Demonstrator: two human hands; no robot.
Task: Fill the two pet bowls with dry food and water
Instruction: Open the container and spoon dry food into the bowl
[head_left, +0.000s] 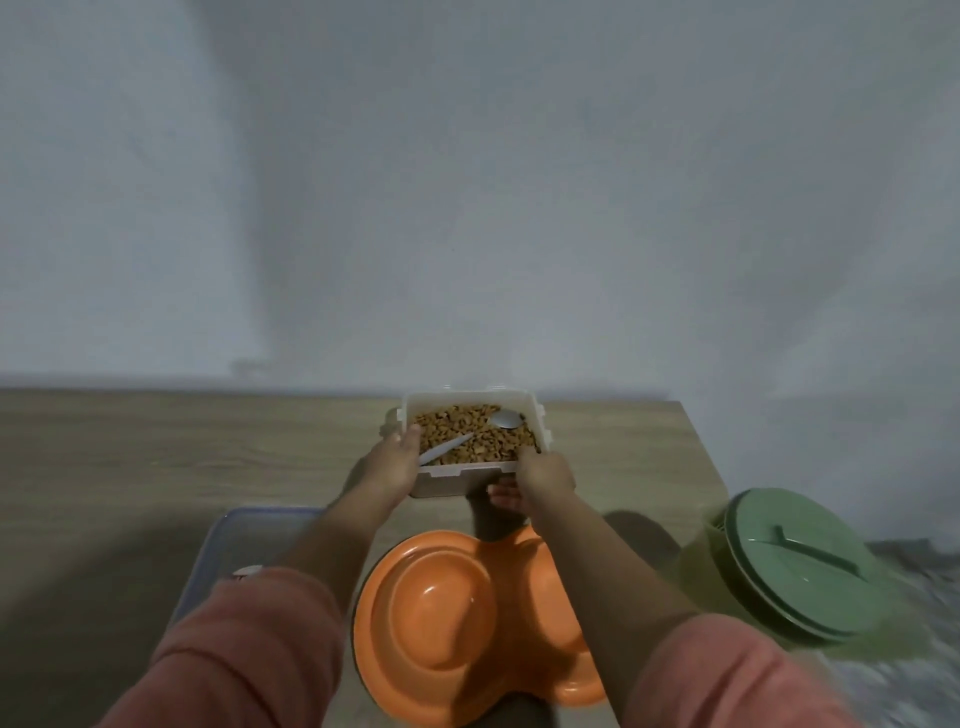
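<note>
Both of your hands are on the white food container (470, 410), which is open and full of brown dry food (457, 434), at the far side of the wooden table (156, 457). Your left hand (392, 460) grips its left near corner, thumb lying along the rim and the other fingers hidden behind the wall. Your right hand (540, 478) holds the right near corner, fingers curled underneath the base and thumb up at the rim. A metal spoon (470, 436) lies in the kibble, bowl at the far right, handle slanting down toward your left thumb.

Nearer to you sits the orange double pet bowl (441, 618); the left basin shows bare orange plastic, while your right forearm covers most of the right basin. To its left, a clear plastic lid (228, 540) lies flat, partly under your left sleeve (244, 644). On the right stands a jug with a green lid (795, 566), its body blurred.
</note>
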